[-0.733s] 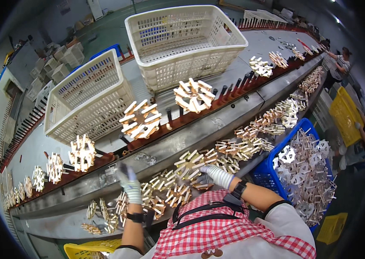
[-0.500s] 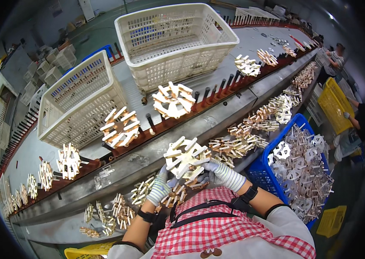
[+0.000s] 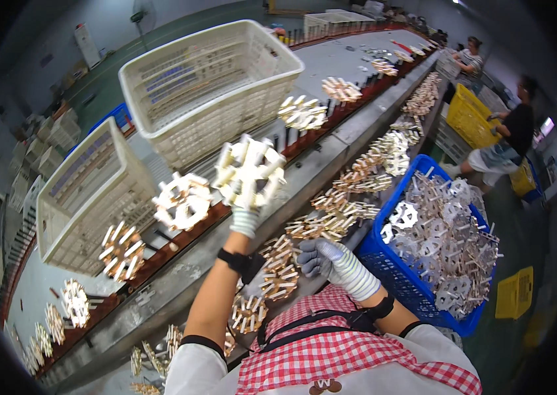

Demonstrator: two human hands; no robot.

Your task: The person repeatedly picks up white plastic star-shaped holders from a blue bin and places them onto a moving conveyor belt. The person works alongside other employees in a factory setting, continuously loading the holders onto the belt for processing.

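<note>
My left hand (image 3: pixel 245 216), in a striped white glove, reaches forward and holds up a round, spoked metal piece with pale prongs (image 3: pixel 250 171). The piece hides most of its fingers. Just to its left, a similar pronged wheel (image 3: pixel 183 201) sits on the row of black-tipped pegs along the bench edge. In front of my apron, my gloved right hand (image 3: pixel 323 259) has loosely bent fingers and nothing in them. It is beside the heaped coppery pronged pieces (image 3: pixel 279 266) on the lower ledge and left of a blue crate (image 3: pixel 372 245).
Two white slatted crates (image 3: pixel 216 122) (image 3: pixel 84 204) stand on the bench behind the pegs. Silvery wheel pieces (image 3: pixel 440 240) fill the blue crate. At the right, a person in dark clothing (image 3: pixel 519 125) is beside a yellow crate (image 3: pixel 469 118); another yellow basket (image 3: pixel 514 294) is on the floor.
My left hand has moved forward and up with the pronged metal piece, toward the peg row. The right hand has let go of it and stays low. The view has shifted.
</note>
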